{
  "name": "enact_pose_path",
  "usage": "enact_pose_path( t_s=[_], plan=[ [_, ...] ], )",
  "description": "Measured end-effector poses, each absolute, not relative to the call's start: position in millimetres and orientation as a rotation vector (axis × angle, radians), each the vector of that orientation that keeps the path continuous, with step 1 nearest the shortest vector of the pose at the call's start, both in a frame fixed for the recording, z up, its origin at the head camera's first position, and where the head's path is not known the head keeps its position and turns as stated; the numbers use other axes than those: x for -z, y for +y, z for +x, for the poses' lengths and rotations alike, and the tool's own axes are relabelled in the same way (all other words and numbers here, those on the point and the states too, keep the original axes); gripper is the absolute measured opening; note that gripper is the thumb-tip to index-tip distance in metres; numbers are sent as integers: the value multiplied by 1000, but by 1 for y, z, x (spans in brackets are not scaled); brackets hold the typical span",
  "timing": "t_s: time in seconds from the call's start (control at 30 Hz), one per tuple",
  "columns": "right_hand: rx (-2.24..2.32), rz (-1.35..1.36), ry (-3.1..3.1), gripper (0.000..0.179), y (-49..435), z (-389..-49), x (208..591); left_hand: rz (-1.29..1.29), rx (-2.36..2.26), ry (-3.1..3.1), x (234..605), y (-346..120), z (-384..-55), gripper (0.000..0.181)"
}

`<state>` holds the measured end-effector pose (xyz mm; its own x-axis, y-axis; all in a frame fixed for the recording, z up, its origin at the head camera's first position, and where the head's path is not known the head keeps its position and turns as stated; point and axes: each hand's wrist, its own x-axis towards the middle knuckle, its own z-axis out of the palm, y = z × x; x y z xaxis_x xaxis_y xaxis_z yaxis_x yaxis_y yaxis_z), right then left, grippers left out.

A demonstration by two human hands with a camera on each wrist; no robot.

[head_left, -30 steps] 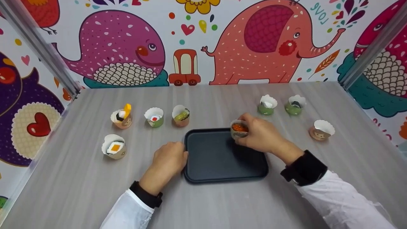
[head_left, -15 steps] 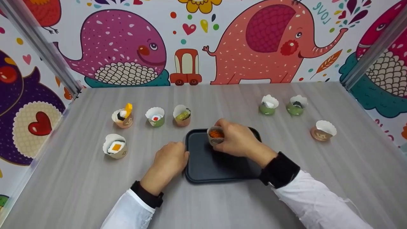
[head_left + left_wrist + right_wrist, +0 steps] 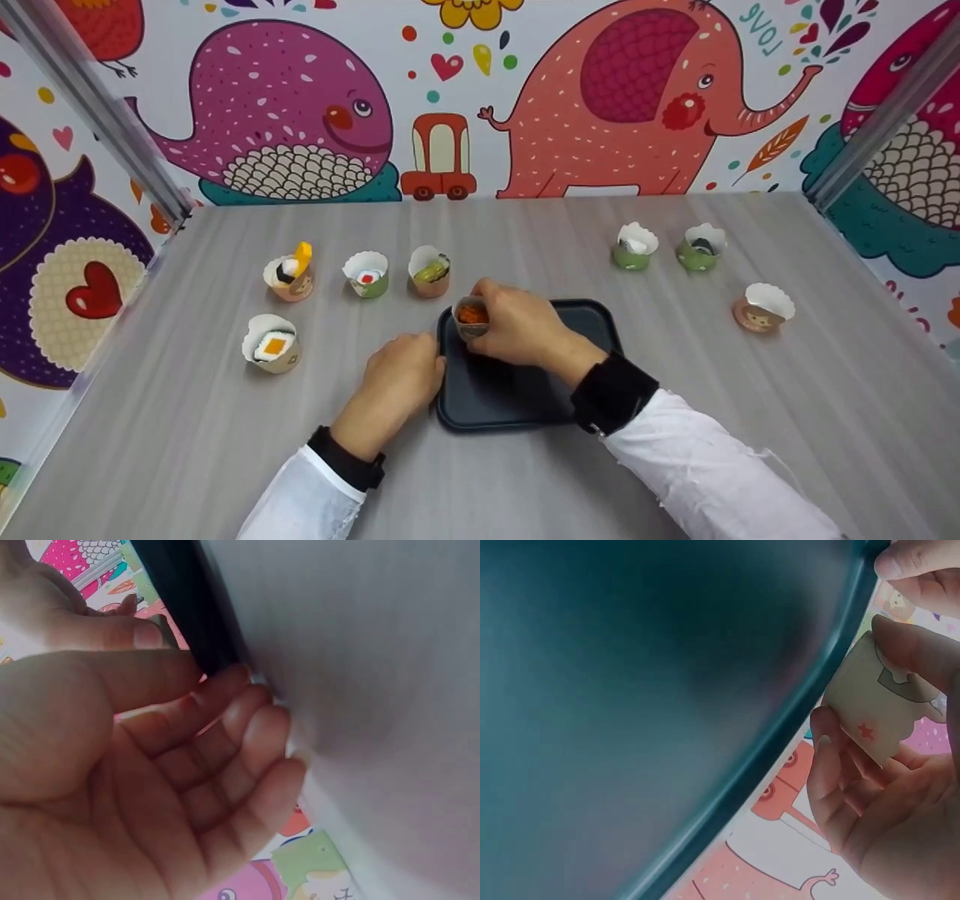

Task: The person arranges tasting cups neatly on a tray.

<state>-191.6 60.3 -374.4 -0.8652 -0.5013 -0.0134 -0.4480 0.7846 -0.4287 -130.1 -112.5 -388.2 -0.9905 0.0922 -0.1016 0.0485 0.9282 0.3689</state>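
Observation:
My right hand (image 3: 521, 322) grips a small paper cup (image 3: 874, 701) between thumb and fingers. Orange bits (image 3: 472, 313) show inside the cup, which is over the far left corner of a dark tray (image 3: 577, 330). In the right wrist view the cup is close to the tray's rim; whether its base touches the tray I cannot tell. The thumb and forefinger of my left hand (image 3: 401, 371) pinch the tray's left edge, while the other fingers (image 3: 255, 735) curl loosely below it in the left wrist view.
Left of the tray stand paper cups with sushi-like pieces: an egg-topped one (image 3: 289, 277), a red-centred one (image 3: 366, 275), a green one (image 3: 430, 271) and an orange-centred one (image 3: 271, 345). Two green cups (image 3: 634, 247) and a brown cup (image 3: 763, 308) stand to the right. A printed wall (image 3: 450, 75) rises behind.
My right hand has carried the cup leftward across the tray, from its far right part to its far left corner. The left hand keeps its place on the tray's edge.

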Motion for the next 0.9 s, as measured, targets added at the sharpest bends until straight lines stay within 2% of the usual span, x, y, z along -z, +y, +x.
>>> enact_pose_path(
  t_s=[0.63, 0.9],
  plan=[
    [686, -764, 2792, 55, 45, -195, 382, 153, -553, 3003, 388, -109, -128, 15],
    [728, -748, 2723, 68, 47, -196, 381, 145, -560, 3010, 389, -110, -128, 16]
  ],
)
